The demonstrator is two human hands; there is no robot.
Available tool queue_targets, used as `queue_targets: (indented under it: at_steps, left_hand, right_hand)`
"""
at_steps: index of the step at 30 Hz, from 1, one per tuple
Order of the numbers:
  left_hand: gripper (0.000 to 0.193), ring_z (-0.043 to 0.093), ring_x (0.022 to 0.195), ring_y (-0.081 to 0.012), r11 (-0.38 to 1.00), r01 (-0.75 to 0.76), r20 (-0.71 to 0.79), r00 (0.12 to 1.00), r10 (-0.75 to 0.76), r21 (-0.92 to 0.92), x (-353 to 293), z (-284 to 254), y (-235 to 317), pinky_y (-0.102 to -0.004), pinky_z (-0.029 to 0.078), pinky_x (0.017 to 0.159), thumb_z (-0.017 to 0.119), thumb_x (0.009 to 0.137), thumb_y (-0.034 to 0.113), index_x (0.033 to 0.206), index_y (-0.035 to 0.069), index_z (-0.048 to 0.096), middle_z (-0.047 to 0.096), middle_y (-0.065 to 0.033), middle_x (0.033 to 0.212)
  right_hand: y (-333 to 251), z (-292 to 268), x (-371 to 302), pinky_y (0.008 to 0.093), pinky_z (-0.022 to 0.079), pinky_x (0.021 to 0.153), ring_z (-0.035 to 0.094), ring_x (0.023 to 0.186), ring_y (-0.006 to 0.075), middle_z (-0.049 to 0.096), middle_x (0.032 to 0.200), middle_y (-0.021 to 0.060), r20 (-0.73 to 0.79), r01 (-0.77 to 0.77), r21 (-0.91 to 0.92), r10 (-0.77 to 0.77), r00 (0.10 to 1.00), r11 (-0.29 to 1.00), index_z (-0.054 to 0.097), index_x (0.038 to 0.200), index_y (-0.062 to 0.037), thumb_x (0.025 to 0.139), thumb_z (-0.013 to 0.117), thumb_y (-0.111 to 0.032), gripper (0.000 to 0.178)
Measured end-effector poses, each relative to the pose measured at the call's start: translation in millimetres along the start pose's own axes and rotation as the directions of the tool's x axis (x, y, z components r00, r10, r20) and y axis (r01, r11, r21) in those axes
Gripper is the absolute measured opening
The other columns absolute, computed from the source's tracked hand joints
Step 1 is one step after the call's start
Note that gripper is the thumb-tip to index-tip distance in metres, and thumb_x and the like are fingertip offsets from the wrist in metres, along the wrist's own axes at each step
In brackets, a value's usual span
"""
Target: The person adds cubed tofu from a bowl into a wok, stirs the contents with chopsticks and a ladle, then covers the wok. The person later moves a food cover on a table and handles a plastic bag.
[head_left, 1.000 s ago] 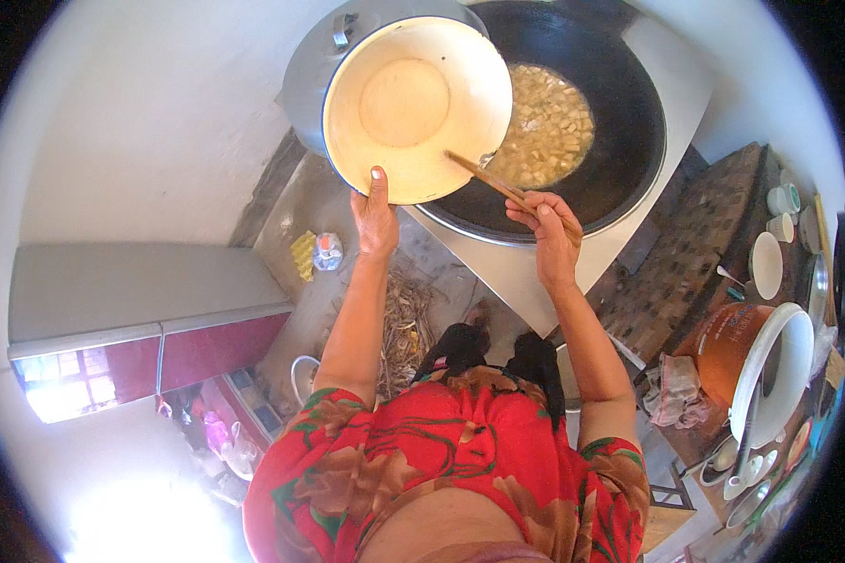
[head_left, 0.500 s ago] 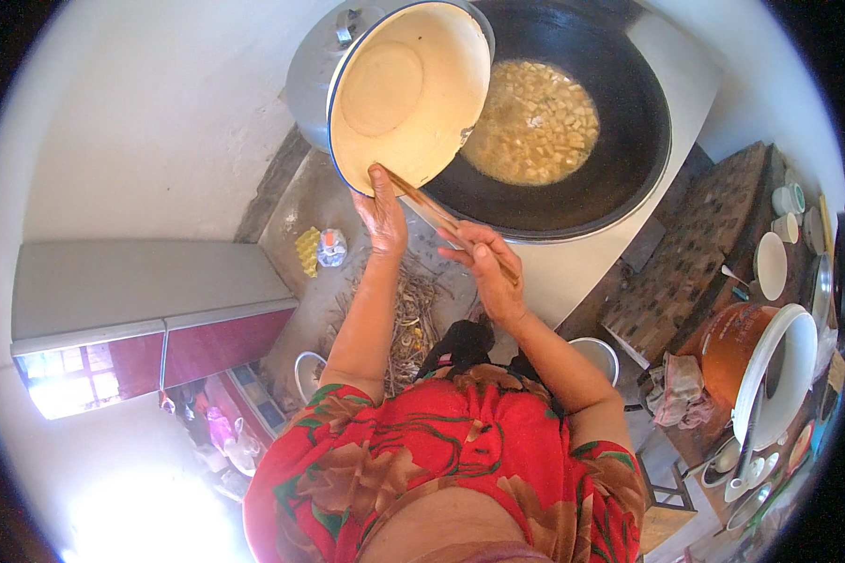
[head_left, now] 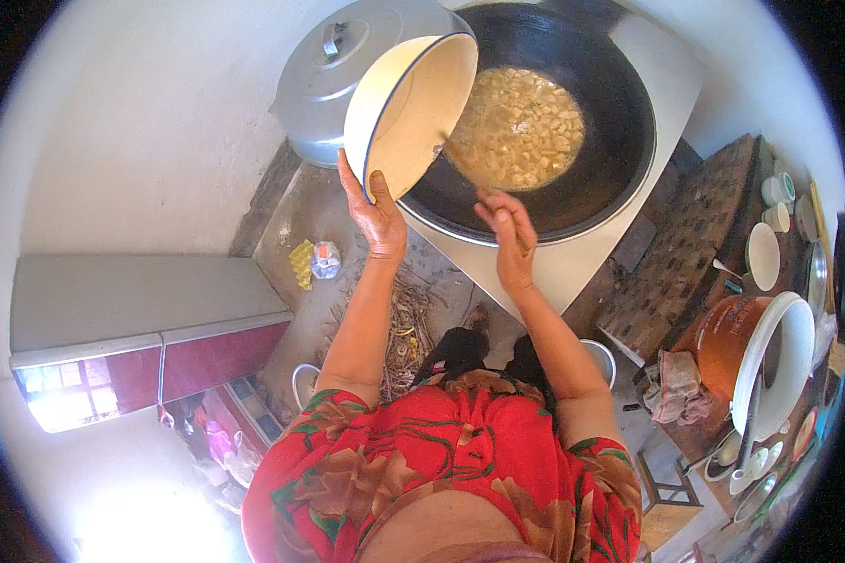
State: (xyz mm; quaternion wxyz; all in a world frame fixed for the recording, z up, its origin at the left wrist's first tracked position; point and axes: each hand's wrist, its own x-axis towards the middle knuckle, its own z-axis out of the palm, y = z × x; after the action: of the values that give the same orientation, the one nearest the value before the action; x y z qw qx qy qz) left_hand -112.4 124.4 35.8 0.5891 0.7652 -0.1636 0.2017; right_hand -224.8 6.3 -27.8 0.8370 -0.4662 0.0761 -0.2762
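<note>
At upper centre, the left hand (head_left: 376, 221) is clasping the cream bowl (head_left: 421, 105) by its rim, seemingly tilting it so its mouth faces the black wok (head_left: 618, 150), while the right hand (head_left: 511, 236) is gripping wooden chopsticks (head_left: 466, 165) near its lip.

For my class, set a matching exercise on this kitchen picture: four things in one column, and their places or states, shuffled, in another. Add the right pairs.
Things:
1. bowl
2. wooden utensil
3. domed lid
4. wok

Places or states:
A. grey metal, to the left of the wok
B. dark, with diced food in liquid inside
C. tilted, held by the left hand
D. held in the right hand

Pairs: 1-C, 2-D, 3-A, 4-B
</note>
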Motion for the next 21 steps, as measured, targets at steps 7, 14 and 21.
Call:
queue_targets:
  at_steps: [7,14,21]
  left_hand:
    - [0.051,0.039,0.117,-0.0223,0.998,-0.055,-0.035,0.998,0.057,0.040,8.0,5.0,-7.0,-0.0330,0.030,0.098,0.045,0.092,0.014,0.137,0.001,0.023,0.039,-0.0163,0.131]
    - [0.051,0.037,0.120,-0.0262,0.998,-0.031,-0.012,0.999,0.032,0.050,8.5,4.4,-10.3,-0.0343,0.028,0.100,0.045,0.091,0.011,0.136,0.000,0.023,0.037,-0.0181,0.133]
    - [0.051,0.038,0.119,-0.0263,0.991,-0.014,-0.004,1.000,0.015,0.133,12.5,-0.4,-11.0,-0.0347,0.029,0.100,0.045,0.092,0.012,0.136,0.000,0.023,0.037,-0.0185,0.133]
  right_hand:
    - [19.6,-16.1,7.4,0.0308,0.038,0.089,0.050,0.103,0.0217,0.053,0.107,0.0117,0.096,0.143,-0.216,-0.125,0.988,0.966,0.055,0.102,0.0000,0.088,0.046,-0.006,0.017]
    - [3.2,8.8,4.9,0.0351,0.037,0.093,0.049,0.106,0.0284,0.052,0.112,0.0157,0.411,0.383,-0.381,-0.217,0.886,0.842,0.055,0.104,-0.0020,0.089,0.046,-0.013,0.020]
    - [-12.0,14.2,18.4,0.0330,0.038,0.091,0.050,0.106,0.0272,0.052,0.112,0.0172,0.373,0.386,-0.400,-0.237,0.897,0.831,0.055,0.105,-0.0010,0.088,0.046,-0.008,0.020]
